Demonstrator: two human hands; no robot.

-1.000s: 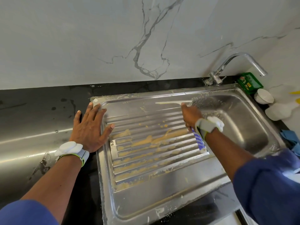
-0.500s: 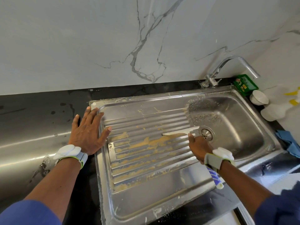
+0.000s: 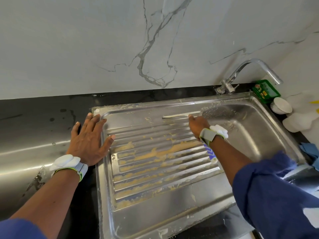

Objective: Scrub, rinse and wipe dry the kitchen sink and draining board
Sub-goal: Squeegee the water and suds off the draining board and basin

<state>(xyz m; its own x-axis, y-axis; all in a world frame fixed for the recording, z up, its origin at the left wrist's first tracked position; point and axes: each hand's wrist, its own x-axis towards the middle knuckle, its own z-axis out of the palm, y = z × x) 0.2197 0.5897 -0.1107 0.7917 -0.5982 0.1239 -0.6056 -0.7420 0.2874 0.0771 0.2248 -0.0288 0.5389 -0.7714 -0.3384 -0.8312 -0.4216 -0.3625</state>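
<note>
The steel draining board [image 3: 155, 200] has yellowish-brown residue smeared along its ridges. To its right lies the sink basin [image 3: 250, 135], speckled with suds. My right hand [image 3: 196, 125] grips a long brush; its pale head [image 3: 179, 116] lies on the far flat strip of the board, and its blue-and-white handle end [image 3: 211, 155] sticks out under my wrist. My left hand [image 3: 88, 140] presses flat, fingers spread, over the board's left rim and the black counter.
A chrome tap [image 3: 250, 66] rises behind the basin. At the far right stand a green packet [image 3: 265, 90], a white bowl [image 3: 281, 105] and a white container [image 3: 300, 121]. A blue cloth [image 3: 310, 150] lies at the right edge. The marble wall runs behind.
My right hand has swept the brush from the board's near side by the drain back to its far edge. The left hand has stayed in place.
</note>
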